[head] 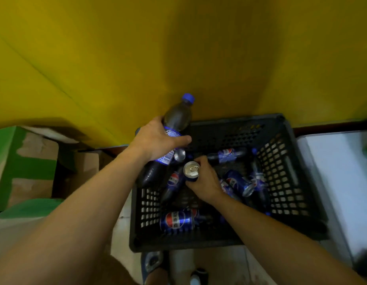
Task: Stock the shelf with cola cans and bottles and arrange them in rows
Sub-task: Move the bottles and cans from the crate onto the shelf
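Note:
A black plastic crate [281,182] on the floor holds several blue cola cans and bottles lying loose. My left hand [158,140] grips a dark cola bottle [178,116] with a blue cap around its label, tilted above the crate's left rim. My right hand [205,179] is inside the crate, fingers curled round an upright blue can [191,169] whose silver top faces up. Another can [177,221] lies on its side near the crate's front. A bottle [230,154] lies at the back. No shelf is in view.
A yellow wall [178,58] rises behind the crate. Cardboard boxes with green panels [24,161] stand at the left. A white surface [339,182] borders the crate on the right. My feet [153,262] are just below the crate's front edge.

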Demonstrator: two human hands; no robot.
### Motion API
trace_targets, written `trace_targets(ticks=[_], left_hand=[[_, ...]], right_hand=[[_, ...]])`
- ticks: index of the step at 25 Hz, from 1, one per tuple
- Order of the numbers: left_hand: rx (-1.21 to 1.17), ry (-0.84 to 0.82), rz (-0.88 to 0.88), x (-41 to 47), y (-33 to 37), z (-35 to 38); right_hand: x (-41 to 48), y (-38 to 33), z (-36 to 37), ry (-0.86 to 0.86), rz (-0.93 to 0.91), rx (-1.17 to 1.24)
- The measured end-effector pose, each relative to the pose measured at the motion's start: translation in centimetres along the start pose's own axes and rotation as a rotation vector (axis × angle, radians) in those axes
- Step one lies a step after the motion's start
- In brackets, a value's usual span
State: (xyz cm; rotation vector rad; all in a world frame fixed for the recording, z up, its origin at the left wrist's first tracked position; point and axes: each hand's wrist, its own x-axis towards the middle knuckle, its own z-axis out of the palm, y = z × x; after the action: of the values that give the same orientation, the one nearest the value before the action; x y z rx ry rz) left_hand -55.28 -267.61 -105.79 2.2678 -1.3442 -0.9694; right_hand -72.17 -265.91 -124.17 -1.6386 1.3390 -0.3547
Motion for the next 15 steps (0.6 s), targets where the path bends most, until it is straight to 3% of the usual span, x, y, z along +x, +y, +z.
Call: trace_targets(ticks=[4,8,15], left_hand=[[-0.371,0.062,0.083,-2.4,6.1,-0.3],[-0.585,0.059,0.214,-7.2,13.3,-0.1],[-0.669,-0.350,0.521,-20.4,29.1,3.4]], right_hand=[[-3.4,-5.8,-12.0,0.258,-0.142,0.022],[-10.9,-11.5,-24.0,0.500,-0.269,0.005],[-30.6,-14.4,-36.5,0.874,-0.312,0.116]])
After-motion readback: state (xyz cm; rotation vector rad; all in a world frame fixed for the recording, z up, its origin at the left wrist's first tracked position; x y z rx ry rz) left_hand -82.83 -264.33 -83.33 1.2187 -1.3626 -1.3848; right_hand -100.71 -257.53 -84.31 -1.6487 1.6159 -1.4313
